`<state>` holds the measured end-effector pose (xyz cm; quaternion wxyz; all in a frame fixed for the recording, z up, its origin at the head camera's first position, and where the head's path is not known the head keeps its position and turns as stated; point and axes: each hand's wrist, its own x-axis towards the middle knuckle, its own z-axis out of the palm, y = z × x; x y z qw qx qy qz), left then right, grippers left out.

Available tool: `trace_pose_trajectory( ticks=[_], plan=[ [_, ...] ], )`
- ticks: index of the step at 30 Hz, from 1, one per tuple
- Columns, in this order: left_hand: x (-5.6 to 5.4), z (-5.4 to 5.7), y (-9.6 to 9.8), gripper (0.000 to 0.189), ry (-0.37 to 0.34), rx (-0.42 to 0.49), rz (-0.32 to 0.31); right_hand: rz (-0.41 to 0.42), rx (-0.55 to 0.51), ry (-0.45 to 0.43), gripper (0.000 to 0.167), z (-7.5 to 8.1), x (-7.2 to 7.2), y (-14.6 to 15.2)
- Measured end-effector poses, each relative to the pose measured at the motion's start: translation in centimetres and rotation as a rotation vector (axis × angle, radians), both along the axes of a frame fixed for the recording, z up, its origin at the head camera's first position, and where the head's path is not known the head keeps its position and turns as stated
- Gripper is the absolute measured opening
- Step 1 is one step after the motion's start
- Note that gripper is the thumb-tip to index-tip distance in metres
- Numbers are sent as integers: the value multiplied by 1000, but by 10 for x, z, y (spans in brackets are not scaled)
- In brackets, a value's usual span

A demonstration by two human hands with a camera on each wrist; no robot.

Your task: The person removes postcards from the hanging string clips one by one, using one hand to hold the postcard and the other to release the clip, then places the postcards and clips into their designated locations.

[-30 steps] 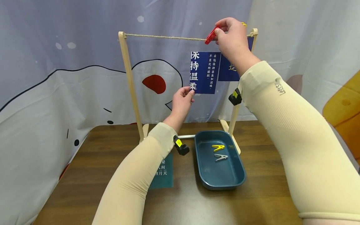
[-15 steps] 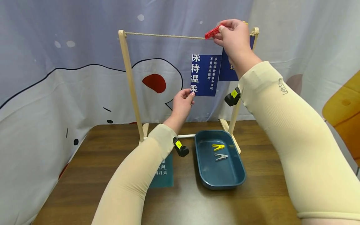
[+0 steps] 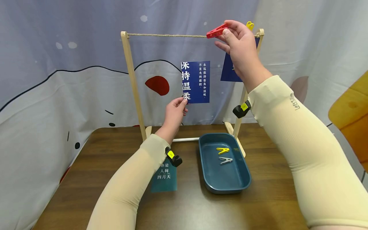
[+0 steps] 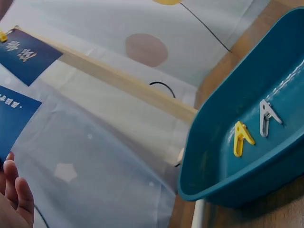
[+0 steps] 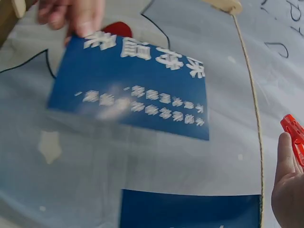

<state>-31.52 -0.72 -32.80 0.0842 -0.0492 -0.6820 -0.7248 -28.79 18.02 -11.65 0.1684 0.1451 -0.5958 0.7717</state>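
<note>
My right hand (image 3: 234, 35) pinches a red clothespin (image 3: 216, 31) at the twine line (image 3: 166, 35) of a wooden rack (image 3: 132, 86); the clip's tip shows in the right wrist view as the red clothespin (image 5: 294, 135) beside the twine (image 5: 251, 114). My left hand (image 3: 173, 111) pinches the bottom corner of a dark blue card (image 3: 196, 82) with white characters, held free below the line. The same card (image 5: 137, 90) is blurred in the right wrist view. A second blue card (image 3: 228, 72) hangs behind my right hand under a yellow clip (image 3: 249, 25).
A dark blue tray (image 3: 227, 182) on the brown table holds a yellow clip (image 3: 223, 150) and a grey clip (image 3: 226, 160). A teal card (image 3: 164, 174) lies flat beside my left forearm. A patterned cloth hangs behind; an orange chair (image 3: 349, 108) stands at right.
The blue card came off the line and my left hand carried it left and down. My right hand lifted the red clothespin slightly, away from the card.
</note>
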Motion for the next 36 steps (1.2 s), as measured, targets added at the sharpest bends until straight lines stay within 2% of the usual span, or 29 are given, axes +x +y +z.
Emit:
trace_pose_trajectory(
  ticks=[6,10,13,16,19,25,32,36],
  plan=[
    [11,-5,-26,31,-46,-10,45,-3,114,-11,35,-33,10,5],
    [24,-13,-46,31,-87,-73,49,-7,279,-24,38,-63,21,9],
    [37,-22,-63,31,-132,-170,9,-16,454,-35,40,-89,31,14],
    [49,-32,-80,32,-167,-313,-61,-45,639,-66,41,-113,39,19],
    [61,-45,-95,35,-190,-452,-108,-61,777,-114,41,-136,46,25],
    [86,-64,-117,31,-194,-618,-133,-32,1029,-189,41,-176,58,37],
    [118,-85,-140,25,-296,-695,-158,55,1275,-145,37,-226,70,48],
    [134,-95,-147,24,-346,-697,-180,95,1424,-60,30,-246,79,56]
  ],
)
